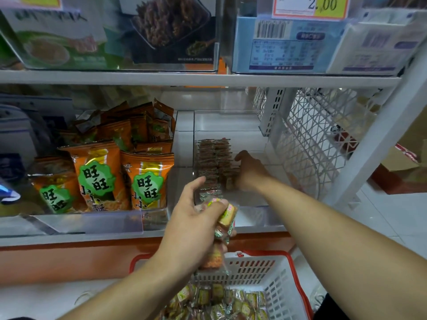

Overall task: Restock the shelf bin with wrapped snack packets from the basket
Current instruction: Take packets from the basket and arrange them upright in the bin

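Clear plastic forms the shelf bin point(231, 125), where two rows of snack packets point(213, 162) are touched by the right hand point(248, 173). Several packets point(225, 221) are gripped by the left hand point(196, 218) above the packet-filled basket point(277, 280).

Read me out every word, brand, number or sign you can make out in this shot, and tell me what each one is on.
"2.00": price tag on the upper shelf bin.
"旺旺": green badge on the orange snack bags, lower shelf, left; "小小酥" below it, partly cut off.
Barcode and table on the blue box: too blurred to read.
Print on the upper left packages: blurred, unreadable.
Wrapped snack packets in the left hand, the shelf bin and the basket: print too small.
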A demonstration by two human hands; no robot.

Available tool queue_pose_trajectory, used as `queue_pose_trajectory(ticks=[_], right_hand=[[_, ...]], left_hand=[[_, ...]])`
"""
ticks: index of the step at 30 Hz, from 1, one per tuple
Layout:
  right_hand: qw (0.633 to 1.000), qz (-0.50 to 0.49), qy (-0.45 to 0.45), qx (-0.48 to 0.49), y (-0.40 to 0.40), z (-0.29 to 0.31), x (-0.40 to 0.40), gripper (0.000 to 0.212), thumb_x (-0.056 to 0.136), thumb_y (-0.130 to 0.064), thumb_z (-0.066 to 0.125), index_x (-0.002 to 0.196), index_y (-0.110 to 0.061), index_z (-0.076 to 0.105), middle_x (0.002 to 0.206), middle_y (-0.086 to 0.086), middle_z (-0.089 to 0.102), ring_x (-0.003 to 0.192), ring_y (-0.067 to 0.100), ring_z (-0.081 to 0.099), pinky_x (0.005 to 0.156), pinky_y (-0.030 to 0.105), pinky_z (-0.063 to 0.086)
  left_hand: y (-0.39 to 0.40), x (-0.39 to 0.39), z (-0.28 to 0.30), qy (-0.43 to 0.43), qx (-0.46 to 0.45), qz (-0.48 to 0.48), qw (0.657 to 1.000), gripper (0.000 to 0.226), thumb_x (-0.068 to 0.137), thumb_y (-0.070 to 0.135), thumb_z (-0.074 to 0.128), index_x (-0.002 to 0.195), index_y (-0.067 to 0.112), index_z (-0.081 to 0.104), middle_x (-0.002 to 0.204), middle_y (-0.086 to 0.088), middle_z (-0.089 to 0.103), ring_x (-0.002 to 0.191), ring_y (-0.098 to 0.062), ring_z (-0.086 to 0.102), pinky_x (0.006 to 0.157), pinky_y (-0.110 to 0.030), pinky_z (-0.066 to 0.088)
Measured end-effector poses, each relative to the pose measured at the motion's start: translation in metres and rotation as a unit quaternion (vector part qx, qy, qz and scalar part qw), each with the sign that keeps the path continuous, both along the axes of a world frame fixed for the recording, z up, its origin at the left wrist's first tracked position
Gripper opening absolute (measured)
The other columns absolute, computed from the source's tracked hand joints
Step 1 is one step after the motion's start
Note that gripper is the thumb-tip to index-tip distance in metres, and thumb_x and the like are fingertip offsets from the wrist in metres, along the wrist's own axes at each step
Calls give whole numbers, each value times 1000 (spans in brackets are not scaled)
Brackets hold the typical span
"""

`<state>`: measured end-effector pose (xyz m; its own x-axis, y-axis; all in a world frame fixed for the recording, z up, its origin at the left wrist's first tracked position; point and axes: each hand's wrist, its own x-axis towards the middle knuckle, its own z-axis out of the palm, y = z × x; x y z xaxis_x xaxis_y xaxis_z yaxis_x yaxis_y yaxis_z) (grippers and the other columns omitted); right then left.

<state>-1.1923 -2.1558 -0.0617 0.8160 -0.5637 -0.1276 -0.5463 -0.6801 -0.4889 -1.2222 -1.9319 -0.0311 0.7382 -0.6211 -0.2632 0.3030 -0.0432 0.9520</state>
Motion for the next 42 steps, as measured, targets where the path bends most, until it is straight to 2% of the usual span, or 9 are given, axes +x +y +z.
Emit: queue_pose_trajectory(ticks=[6, 12, 15, 21, 27, 32, 34, 37, 42], right_hand=[[995, 89, 4, -42, 6, 3, 3, 54, 84, -19, 74, 131, -28, 51, 124, 5, 68, 113, 30, 63, 88, 32, 51], [999, 17, 29, -25, 2, 6, 3, 35, 81, -14, 72, 112, -21, 57, 116, 8, 68, 108, 28, 64, 73, 26, 44], [1000, -3, 28, 4, 3, 4, 6, 39, 80, -15, 73, 116, -16, 55, 116, 9, 66, 108, 28, 63, 72, 26, 45], [998, -24, -6, 56, 4, -5, 17, 53, 79, -19, 76, 121, -16, 44, 119, 10, 64, 110, 29, 62, 80, 30, 46], [995, -17, -12, 98, -3, -12, 17, 64, 84, -21, 75, 137, -15, 40, 125, 9, 64, 114, 28, 62, 97, 36, 51], [992, 4, -121, 23, 14, 30, -12, 48, 87, -20, 71, 130, -31, 54, 125, -2, 62, 103, 15, 64, 71, 20, 45], [966, 28, -235, 102, 39, 50, -35, 21, 85, -49, 71, 102, -38, 66, 93, -14, 70, 78, 3, 64, 62, 19, 45], [942, 156, -205, 214, 78, 65, -82, 41, 75, -75, 66, 103, -45, 71, 89, -17, 71, 72, -4, 63, 61, 14, 46], [907, 178, -194, 327, 93, 71, -116, 36, 81, -46, 75, 113, -30, 75, 98, -8, 75, 83, 2, 65, 69, 17, 49]], left_hand=[[2, 8, -2, 2, -25, 62, 998, 30, 97, 23, 70, 112, 42, 51, 82, -6, 78, 75, -45, 74, 46, -34, 53], [2, 7, -2, 0, -32, 45, 998, 49, 96, 21, 70, 123, 54, 45, 94, -4, 79, 73, -37, 77, 47, -33, 54], [4, 7, -2, 10, -26, 27, 999, 70, 97, 20, 68, 136, 64, 31, 96, -13, 79, 72, -36, 77, 48, -34, 55], [7, 7, -5, 14, -18, -5, 1000, 64, 98, 22, 68, 118, 69, 29, 87, -15, 79, 76, -40, 76, 51, -32, 53], [9, 8, -5, 21, -18, -5, 1000, 66, 96, 26, 69, 127, 70, 30, 88, -16, 79, 78, -40, 76, 52, -32, 54], [12, 6, -5, 24, -46, 24, 998, 63, 96, 24, 68, 137, 59, 35, 87, -18, 78, 81, -52, 72, 48, -33, 53], [16, 3, -2, 15, -55, 30, 998, 61, 96, 26, 69, 138, 57, 37, 87, -18, 78, 83, -54, 70, 49, -34, 53], [23, 1, 5, 4, -73, 3, 997, 59, 91, 32, 71, 139, 49, 41, 92, -12, 79, 71, -38, 74, 49, -33, 55], [26, -6, 19, -31, -82, -6, 996, 47, 80, 60, 61, 124, 44, 58, 90, -4, 79, 52, -26, 68, 45, -30, 54]])
